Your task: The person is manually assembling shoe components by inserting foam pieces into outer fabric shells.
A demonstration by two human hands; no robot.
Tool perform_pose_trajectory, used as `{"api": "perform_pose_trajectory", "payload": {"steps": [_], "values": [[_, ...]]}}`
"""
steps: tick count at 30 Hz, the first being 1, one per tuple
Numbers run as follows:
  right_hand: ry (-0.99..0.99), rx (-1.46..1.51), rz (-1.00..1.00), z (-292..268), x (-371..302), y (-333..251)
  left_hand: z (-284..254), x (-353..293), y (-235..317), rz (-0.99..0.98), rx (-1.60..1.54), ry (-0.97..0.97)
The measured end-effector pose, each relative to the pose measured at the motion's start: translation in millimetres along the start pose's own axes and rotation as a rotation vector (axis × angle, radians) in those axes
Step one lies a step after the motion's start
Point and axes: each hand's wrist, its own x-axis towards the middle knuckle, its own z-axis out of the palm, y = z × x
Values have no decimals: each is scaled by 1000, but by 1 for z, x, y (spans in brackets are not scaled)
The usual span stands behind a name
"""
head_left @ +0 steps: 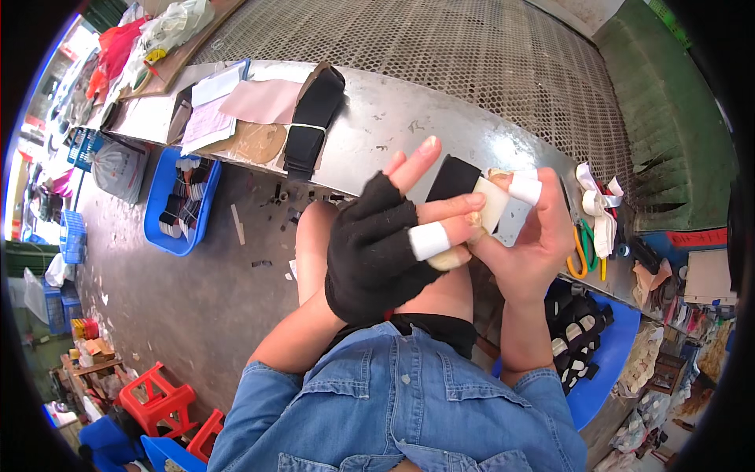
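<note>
Between both hands, above my lap and close to the metal bench edge, is a small flat strip (493, 207) with a cream part and a black part; its exact kind I cannot make out. My left hand (393, 224), in a black fingerless glove with white tape round one finger, pinches the cream part from the left between thumb and fingers. Two of its other fingers stick out. My right hand (527, 236) is bare, with white tape on a finger, and grips the strip from the right. Its curled fingertips are partly hidden.
On the metal bench (377, 102) lie a banded black fabric stack (311, 130), papers (212, 110) and scissors (582, 248). A blue bin (621, 338) of black and cream pieces is at my right. A blue basin (182, 244) and a red stool (157, 397) stand at left.
</note>
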Motion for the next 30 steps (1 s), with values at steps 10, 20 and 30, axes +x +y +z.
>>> {"api": "perform_pose_trajectory", "payload": {"steps": [10,20,30], "values": [[-270,-278,-335,-22,6,1,-8,-1,-16,-1014,-1026,-301],[-252,1318,1051,-11,-37,44,-23,-2,-16,-735,-956,-198],[83,81,57,-28,4,25,-27,4,-9,-943,-967,-213]]}}
